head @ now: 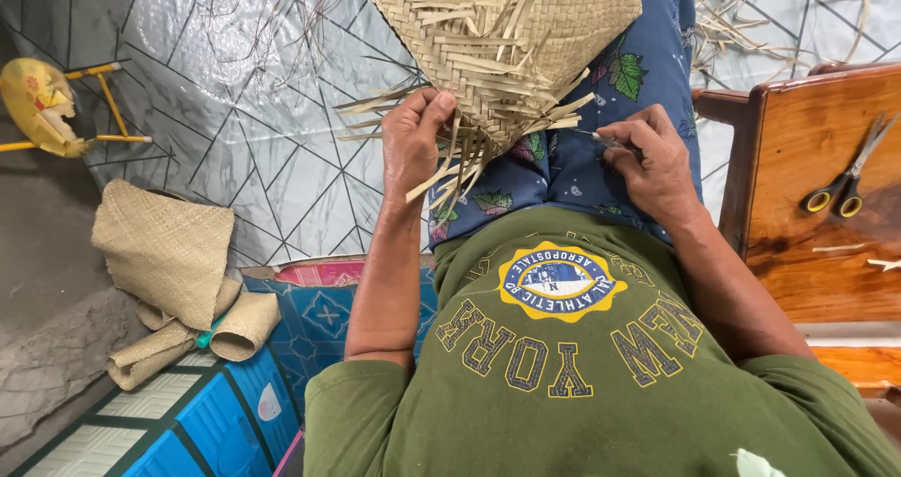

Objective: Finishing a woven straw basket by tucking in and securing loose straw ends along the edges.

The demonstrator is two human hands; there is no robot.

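While the woven straw basket [507, 36] rests on the person's lap, its loose strip ends hang toward the body; the left hand [413, 144] is closed on those strips at the lower edge, thumb and fingers pinching them; the right hand [652, 162] grips a thin metal tool [601, 140] pointed at the weave; further right, scissors [849, 181] lie on a wooden surface [807, 252]; rolled woven mats [174, 270] lie on the floor at left.
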